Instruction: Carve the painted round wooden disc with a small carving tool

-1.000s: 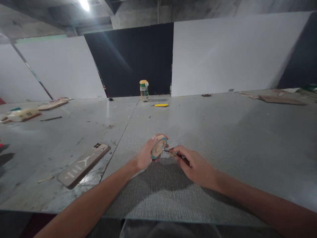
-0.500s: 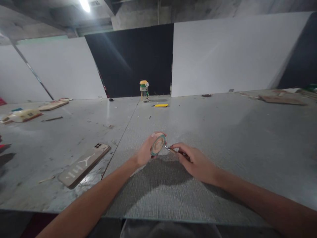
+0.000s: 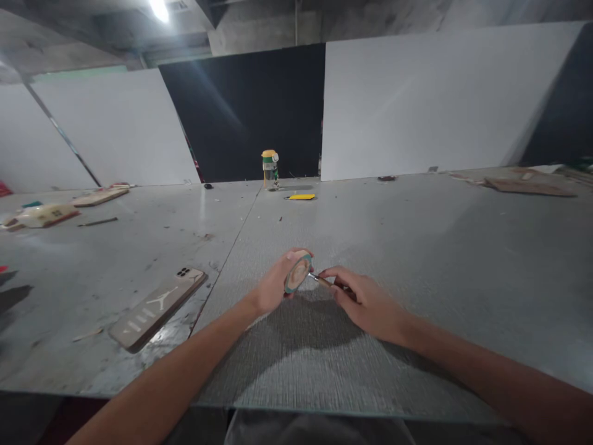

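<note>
My left hand is closed around the edge of a small round wooden disc, tilted up on its side above the table. The disc has a teal rim and a pale face with a brownish pattern too small to make out. In my right hand, thumb and fingers pinch a thin paintbrush with a silver ferrule and a brown handle. Its tip meets the right edge of the disc; whether it touches cannot be made out. The hands' shadow falls on the table below.
On the grey table a phone in a case lies at left. Further back are a yellow utility knife and a bottle with a yellow lid. A plastic bag and boards lie toward the sides.
The disc in my left hand has turned slightly and shifted a little to the right. My right hand with the paintbrush has barely moved.
</note>
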The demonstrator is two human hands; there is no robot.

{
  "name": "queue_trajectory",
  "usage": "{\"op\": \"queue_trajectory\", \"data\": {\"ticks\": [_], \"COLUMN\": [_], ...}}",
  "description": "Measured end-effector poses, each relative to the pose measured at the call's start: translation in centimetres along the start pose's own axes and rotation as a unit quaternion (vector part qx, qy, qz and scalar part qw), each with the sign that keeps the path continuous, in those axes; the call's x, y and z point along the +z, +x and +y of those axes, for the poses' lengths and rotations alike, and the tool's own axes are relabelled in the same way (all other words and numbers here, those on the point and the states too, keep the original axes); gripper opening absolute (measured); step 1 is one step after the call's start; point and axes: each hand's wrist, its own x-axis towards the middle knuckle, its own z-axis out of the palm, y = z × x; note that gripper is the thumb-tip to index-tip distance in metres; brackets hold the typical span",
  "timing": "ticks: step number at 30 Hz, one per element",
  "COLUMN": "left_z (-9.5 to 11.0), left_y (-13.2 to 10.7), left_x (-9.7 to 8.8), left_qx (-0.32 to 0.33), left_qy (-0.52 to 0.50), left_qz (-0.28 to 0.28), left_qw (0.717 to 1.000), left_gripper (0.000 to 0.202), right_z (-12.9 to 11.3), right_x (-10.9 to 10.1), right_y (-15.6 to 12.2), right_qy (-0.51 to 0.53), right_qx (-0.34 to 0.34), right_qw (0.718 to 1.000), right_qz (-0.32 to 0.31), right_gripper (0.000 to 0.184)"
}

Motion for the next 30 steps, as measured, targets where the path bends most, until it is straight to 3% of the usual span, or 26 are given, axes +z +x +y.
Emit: {"op": "queue_trajectory", "data": {"ticks": [30], "left_z": [-0.09], "left_y": [-0.49], "left_x": [0.53], "left_qx": [-0.03], "left_qy": [-0.026], "left_qz": [-0.019], "left_qw": [0.999], "left_gripper": [0.057], "right_z": [-0.67], "right_x": [0.12], "right_y": [-0.31], "right_qy": [-0.02], "right_qx": [-0.033], "right_qw": [0.999], "right_qz": [-0.011], "right_gripper": [0.025]}}
